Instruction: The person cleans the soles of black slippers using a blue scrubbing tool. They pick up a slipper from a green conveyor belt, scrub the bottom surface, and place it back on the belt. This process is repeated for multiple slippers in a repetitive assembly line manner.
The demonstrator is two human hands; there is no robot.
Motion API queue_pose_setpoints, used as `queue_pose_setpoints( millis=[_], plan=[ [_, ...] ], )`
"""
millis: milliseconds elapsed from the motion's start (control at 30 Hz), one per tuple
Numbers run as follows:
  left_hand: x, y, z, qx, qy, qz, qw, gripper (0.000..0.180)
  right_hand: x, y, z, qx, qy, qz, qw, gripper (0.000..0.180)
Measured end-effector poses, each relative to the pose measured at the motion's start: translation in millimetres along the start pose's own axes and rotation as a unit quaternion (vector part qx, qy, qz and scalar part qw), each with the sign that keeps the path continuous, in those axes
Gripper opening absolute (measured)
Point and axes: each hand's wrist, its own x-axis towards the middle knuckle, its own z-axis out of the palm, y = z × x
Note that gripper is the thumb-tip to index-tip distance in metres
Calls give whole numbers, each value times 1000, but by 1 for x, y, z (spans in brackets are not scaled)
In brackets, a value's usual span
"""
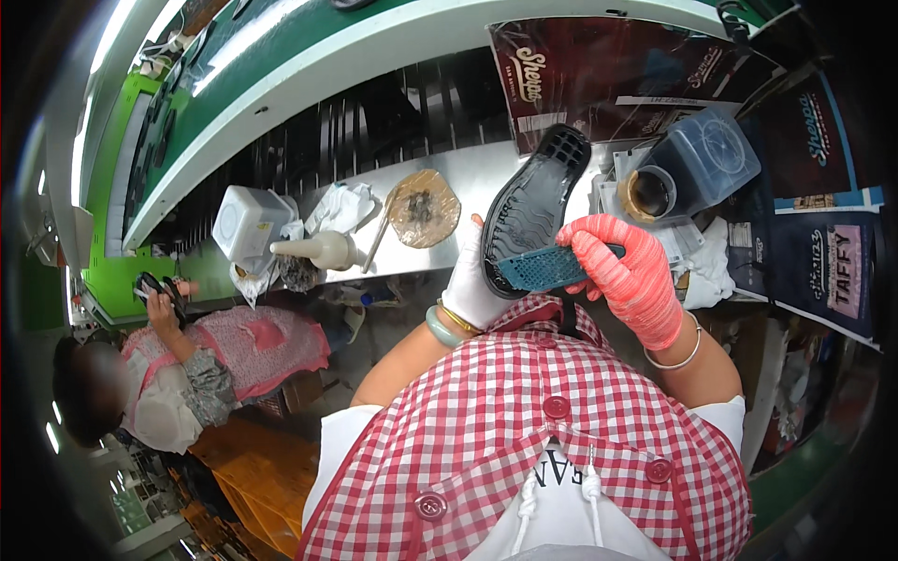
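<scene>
My left hand (468,290), in a white glove with a bare fingertip showing, grips the edge of a black shoe sole (533,210). The sole is tilted with its ridged, hollowed inner side toward me and its gridded end pointing away. My right hand (625,276), in a pink-red knitted glove, is closed on a flat teal piece with a mesh-like texture (543,269). That piece lies across the near end of the sole; whether it touches is unclear. Its exact kind cannot be made out, and the gloved fingers cover part of it.
Right of the sole stand a cup of dark liquid (648,193) and a clear plastic container (708,159). Leftward lie a round, film-covered lid (425,208), a stick (378,238), a squeeze bottle (318,251) and a white jug (248,227). A conveyor (309,79) runs behind; a co-worker (210,365) is at left.
</scene>
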Motion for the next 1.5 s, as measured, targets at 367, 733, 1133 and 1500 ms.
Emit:
queue_pose_setpoints(
  millis=[367,733,1133,1500],
  plan=[
    [5,9,-24,-17,-9,-163,986,59,33,-22,5,-72,-109,90,987,29],
    [13,24,-63,37,-107,-230,967,57,55,-8,11,-106,-143,110,978,26],
    [16,39,-65,-7,-76,-303,950,52,58,-1,-9,-123,-164,111,972,24],
    [34,48,-74,-16,-27,-355,934,50,47,-7,-34,-148,-143,130,970,21]
  ],
)
